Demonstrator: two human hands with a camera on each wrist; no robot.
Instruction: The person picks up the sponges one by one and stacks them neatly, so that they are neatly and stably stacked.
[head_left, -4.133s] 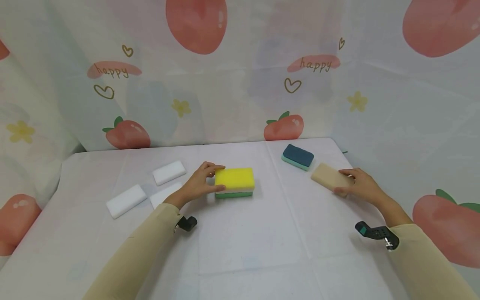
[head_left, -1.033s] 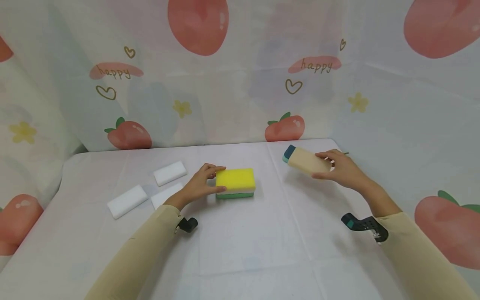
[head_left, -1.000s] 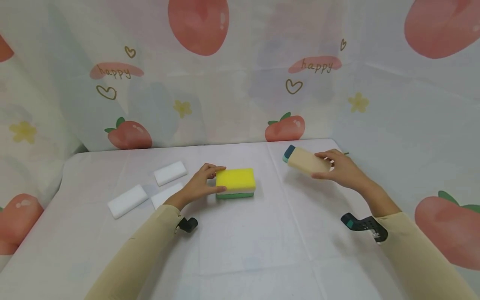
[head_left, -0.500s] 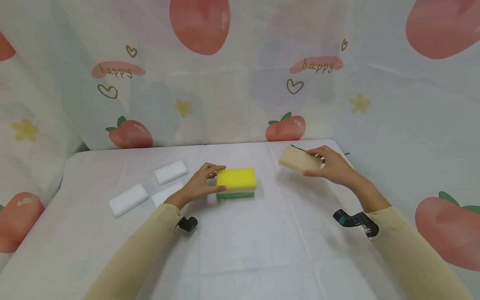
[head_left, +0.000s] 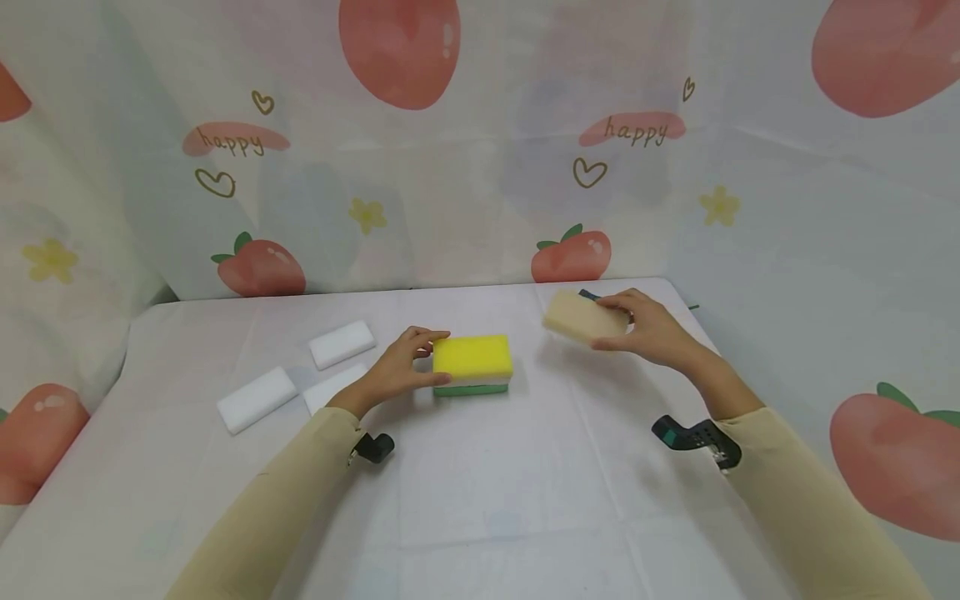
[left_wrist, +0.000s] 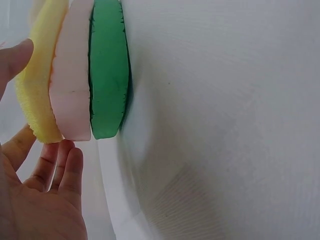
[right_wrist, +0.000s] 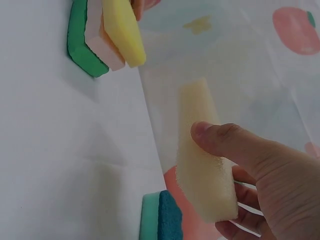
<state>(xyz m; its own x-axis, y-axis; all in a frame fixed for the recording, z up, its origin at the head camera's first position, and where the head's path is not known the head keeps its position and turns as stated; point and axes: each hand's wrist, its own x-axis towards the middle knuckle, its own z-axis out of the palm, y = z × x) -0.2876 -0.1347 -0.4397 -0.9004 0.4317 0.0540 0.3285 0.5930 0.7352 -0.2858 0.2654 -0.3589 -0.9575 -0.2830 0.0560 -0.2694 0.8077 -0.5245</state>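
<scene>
At the table's middle stands a stack: a yellow sponge [head_left: 472, 357] on top, a pale pinkish sponge [left_wrist: 71, 75] in between, a green sponge [left_wrist: 109, 70] underneath. My left hand [head_left: 397, 367] holds the yellow sponge at its left end, thumb at the near side and fingers at the far side. To the right, my right hand [head_left: 651, 332] grips a beige sponge [head_left: 577, 317] between thumb and fingers, raised over the table with its shadow below. Behind it, the blue-and-mint sponge [right_wrist: 162, 215] lies on the table, mostly hidden in the head view.
On the left lie three white sponges: one at the back [head_left: 341, 344], one nearer the front [head_left: 257, 400], and one partly covered [head_left: 330, 387] by my left forearm. A white cloth covers the table [head_left: 495, 492]. A fruit-print curtain [head_left: 480, 183] hangs behind it.
My right hand has lifted the beige sponge off the table and carried it left, over the blue-and-mint sponge and toward the stack. The left hand has stayed at the yellow sponge.
</scene>
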